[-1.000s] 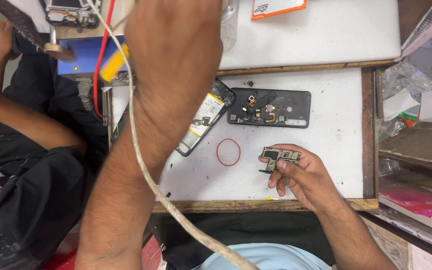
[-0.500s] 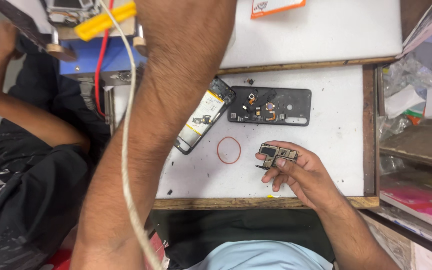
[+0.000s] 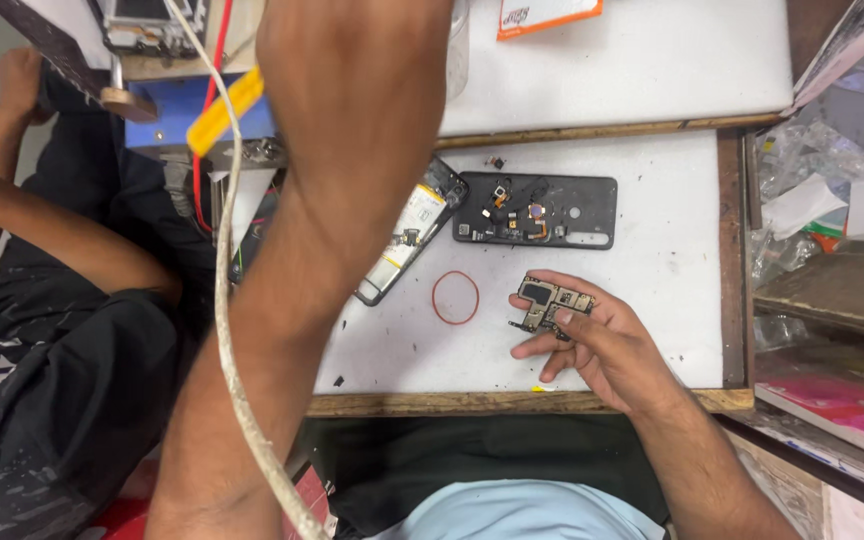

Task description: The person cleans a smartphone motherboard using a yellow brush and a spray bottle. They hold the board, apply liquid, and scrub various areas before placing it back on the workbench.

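Observation:
My right hand (image 3: 602, 350) rests on the white work mat (image 3: 652, 270) near its front edge. It holds a small phone circuit board (image 3: 550, 303) between thumb and fingers. My left hand (image 3: 352, 50) is raised towards the top edge, and its fingers are cut off, so its grip is hidden. A white cable (image 3: 227, 330) runs along that forearm. An opened phone body (image 3: 407, 240) lies partly under the arm. A black back cover (image 3: 537, 212) with small parts lies beyond the board. A red rubber band (image 3: 455, 297) lies to the left of the board.
Another person in black clothes (image 3: 52, 380) sits at the left. A blue device (image 3: 167, 120) with a yellow tool (image 3: 217, 110) and red wire stands at the top left. A raised white shelf (image 3: 652, 60) carries an orange card (image 3: 547, 15). Plastic bags (image 3: 812, 190) and a pink box (image 3: 842, 400) are at the right.
My left arm has reached further up, so the hand is now cut off at the top edge. The cable and yellow tool shifted with it. The right hand still holds the board.

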